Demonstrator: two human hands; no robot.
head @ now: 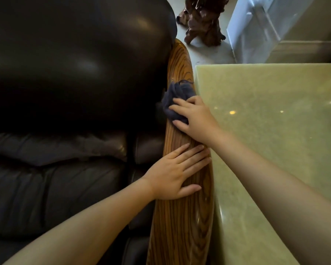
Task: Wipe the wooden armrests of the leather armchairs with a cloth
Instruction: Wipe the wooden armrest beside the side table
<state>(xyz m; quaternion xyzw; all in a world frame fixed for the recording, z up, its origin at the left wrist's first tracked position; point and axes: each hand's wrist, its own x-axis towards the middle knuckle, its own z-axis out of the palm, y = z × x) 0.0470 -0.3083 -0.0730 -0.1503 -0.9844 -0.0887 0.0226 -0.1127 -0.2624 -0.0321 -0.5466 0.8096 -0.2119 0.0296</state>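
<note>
A glossy striped wooden armrest (180,226) runs up the middle of the view along the right side of a dark leather armchair (75,73). My right hand (195,117) presses a bunched dark blue cloth (175,96) onto the armrest about halfway up its length, fingers curled over the cloth. My left hand (177,174) lies flat on the armrest just below, fingers spread and holding nothing. The cloth's lower part is hidden under my right hand.
A pale green polished stone tabletop (275,140) sits close against the armrest's right side. A dark carved wooden root sculpture (203,22) stands on the floor beyond the armrest, with a white cabinet (256,29) to its right.
</note>
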